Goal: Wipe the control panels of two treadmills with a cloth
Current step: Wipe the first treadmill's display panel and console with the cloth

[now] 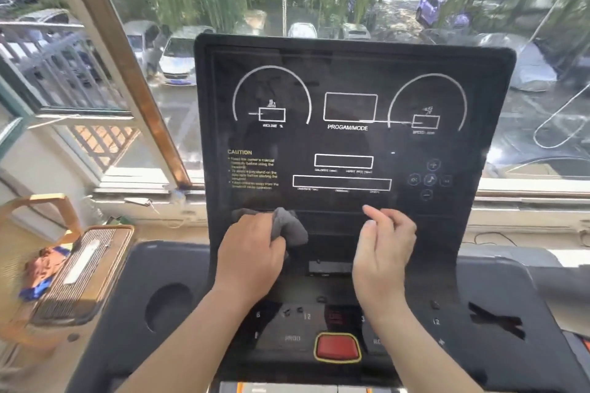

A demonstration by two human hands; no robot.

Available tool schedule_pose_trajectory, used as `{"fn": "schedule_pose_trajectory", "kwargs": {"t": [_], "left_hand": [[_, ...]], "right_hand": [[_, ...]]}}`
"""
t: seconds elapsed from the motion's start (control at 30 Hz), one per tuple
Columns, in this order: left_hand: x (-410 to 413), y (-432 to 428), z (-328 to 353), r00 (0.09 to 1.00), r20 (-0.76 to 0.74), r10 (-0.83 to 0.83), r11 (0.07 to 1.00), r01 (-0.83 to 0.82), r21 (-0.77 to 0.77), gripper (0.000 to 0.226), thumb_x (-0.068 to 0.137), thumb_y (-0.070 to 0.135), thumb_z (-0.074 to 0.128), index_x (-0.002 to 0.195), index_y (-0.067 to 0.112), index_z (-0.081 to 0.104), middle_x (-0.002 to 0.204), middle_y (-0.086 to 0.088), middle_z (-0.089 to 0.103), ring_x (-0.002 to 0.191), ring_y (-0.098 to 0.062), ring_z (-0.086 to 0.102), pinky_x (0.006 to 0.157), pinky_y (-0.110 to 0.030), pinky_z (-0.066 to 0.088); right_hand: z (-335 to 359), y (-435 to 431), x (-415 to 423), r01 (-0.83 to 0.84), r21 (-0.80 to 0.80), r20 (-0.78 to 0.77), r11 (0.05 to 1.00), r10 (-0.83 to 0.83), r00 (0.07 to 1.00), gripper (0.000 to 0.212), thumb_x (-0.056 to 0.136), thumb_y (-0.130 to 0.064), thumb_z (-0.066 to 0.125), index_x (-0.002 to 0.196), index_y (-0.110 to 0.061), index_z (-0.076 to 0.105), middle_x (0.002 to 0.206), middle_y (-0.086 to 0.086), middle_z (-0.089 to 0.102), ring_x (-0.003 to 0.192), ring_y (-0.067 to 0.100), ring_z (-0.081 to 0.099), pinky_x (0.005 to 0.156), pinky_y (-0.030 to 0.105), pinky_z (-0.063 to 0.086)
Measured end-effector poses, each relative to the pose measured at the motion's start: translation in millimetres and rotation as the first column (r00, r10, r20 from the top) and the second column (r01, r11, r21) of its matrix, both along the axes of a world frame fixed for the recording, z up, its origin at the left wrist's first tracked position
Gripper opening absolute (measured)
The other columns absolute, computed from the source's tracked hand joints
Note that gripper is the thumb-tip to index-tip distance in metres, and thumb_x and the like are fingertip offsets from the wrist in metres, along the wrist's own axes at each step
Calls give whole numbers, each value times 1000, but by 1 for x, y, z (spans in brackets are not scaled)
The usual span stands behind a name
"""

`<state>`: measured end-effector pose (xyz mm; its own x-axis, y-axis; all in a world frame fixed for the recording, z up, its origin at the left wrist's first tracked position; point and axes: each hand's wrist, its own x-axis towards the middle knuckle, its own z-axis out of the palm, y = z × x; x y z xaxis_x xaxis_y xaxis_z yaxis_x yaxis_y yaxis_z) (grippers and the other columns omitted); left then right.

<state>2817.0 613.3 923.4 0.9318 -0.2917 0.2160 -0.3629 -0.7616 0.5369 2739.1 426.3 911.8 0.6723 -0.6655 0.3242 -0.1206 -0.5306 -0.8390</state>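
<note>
Fingers (277, 244) of the left hand (252, 252) are curled round a bunched grey cloth (292, 225), while the right hand (383, 252) hovers with its fingers (370, 212) loosely bent, gripping nothing. Biggest thing first: the control panel (351, 143), a tall glossy black slab standing nearly upright, with dials and display boxes printed across its upper and middle parts. Below the control panel spreads the dark console (178, 265) with its round cup recess, and at the console's near edge sits the red stop button (337, 347). The cloth is pressed on the control panel's bottom-left band, just under the yellow caution text (252, 169). The right hand is beside it at bottom centre; whether it touches the surface, I can't tell. My read is that most of the gloss is yet to be covered. The good move is flat, overlapping passes up and across from that lower strip, with the cloth spread wider than this wad. Go light over the touch icons (429, 180) at the right, and keep the free hand off the glass so it leaves no prints.
</note>
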Motion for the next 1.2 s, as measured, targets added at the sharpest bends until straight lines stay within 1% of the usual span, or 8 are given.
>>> {"fn": "schedule_pose_trajectory", "kwargs": {"t": [0.13, 0.27, 0.33, 0.43, 0.53, 0.7, 0.9, 1.2], "left_hand": [[18, 41, -3, 986, -104, 133, 979, -147, -138, 11, 89, 23, 44, 85, 23, 55, 84, 1, 62, 85, -28, 60, 72, -41, 45], [32, 40, 42, 888, -289, 358, 697, -460, -550, 17, 99, 8, 43, 97, 17, 57, 84, 1, 62, 91, -32, 60, 72, -36, 43], [46, 34, 75, 931, -90, 354, 685, -324, -653, 19, 97, 8, 45, 101, 22, 57, 89, 4, 62, 93, -22, 59, 79, -33, 42], [73, 19, 92, 921, 375, 104, 875, 95, -475, 16, 91, 9, 53, 97, 13, 67, 96, -1, 68, 94, -19, 61, 84, -35, 47], [83, -3, 65, 864, 492, -107, 989, 141, -33, 30, 82, 27, 67, 108, 18, 76, 122, -8, 66, 112, -36, 59, 94, -50, 45], [53, -15, 4, 894, 386, -228, 973, 195, 123, 46, 67, 43, 63, 111, 34, 72, 120, 0, 58, 110, -30, 49, 88, -46, 36], [71, 6, 10, 657, 475, -585, 802, 382, 460, 39, 67, 34, 66, 106, 33, 67, 110, 3, 63, 93, -28, 61, 78, -42, 40], [118, -39, 105, 850, 519, 84, 993, -31, -111, 42, 83, 41, 63, 122, 29, 72, 119, -7, 58, 109, -31, 46, 86, -45, 36]], "right_hand": [[2, 23, 4, -119, 8, -51, 993, 120, 992, 38, 104, -37, 31, 110, -28, 68, 115, -14, 51, 118, 4, 46, 105, 31, 39], [38, 4, 30, -93, -147, 25, 985, 98, 995, 39, 101, -36, 37, 110, -18, 71, 116, -3, 56, 115, 12, 50, 106, 28, 36], [72, -11, 55, -72, -277, 79, 958, 98, 992, 31, 101, -27, 46, 113, -12, 70, 123, 5, 56, 121, 21, 51, 108, 19, 30], [124, -22, 96, -87, -427, 69, 900, 128, 989, 32, 100, -23, 53, 125, -8, 67, 140, 14, 52, 136, 26, 44, 118, 32, 29], [162, -26, 136, -143, -596, -38, 790, 150, 988, 41, 102, -23, 51, 139, -8, 59, 159, 15, 40, 151, 33, 30, 126, 48, 20], [193, -34, 178, -227, -700, -227, 677, 90, 970, 51, 109, -32, 35, 158, -16, 39, 168, 5, 34, 159, 25, 20, 130, 50, 3], [188, -26, 187, -99, -677, -91, 730, 50, 995, 41, 107, -35, 37, 132, -17, 64, 134, 2, 68, 131, 26, 54, 124, 42, 19], [180, -32, 184, -136, -743, -110, 655, 80, 991, 47, 104, -35, 39, 144, -16, 54, 144, 4, 59, 138, 28, 46, 123, 44, 22]]}}
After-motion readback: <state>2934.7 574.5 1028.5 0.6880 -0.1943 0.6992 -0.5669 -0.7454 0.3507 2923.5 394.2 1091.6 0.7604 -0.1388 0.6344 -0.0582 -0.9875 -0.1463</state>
